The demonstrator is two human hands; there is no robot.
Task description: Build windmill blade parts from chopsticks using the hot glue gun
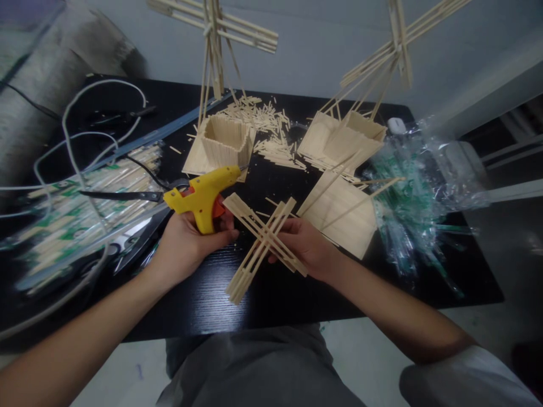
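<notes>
Your left hand (186, 243) wrapped around the glue gun (203, 195), your right hand (307, 246) pinching the stick cross (263, 240), above the black table (263, 294)

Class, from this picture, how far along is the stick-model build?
Looks done: left stick tower and right stick tower, each topped with crossed blades. In hand: left hand grips yellow glue gun; right hand holds another stick cross. Apparently left: flat stick panel and loose sticks.
</notes>
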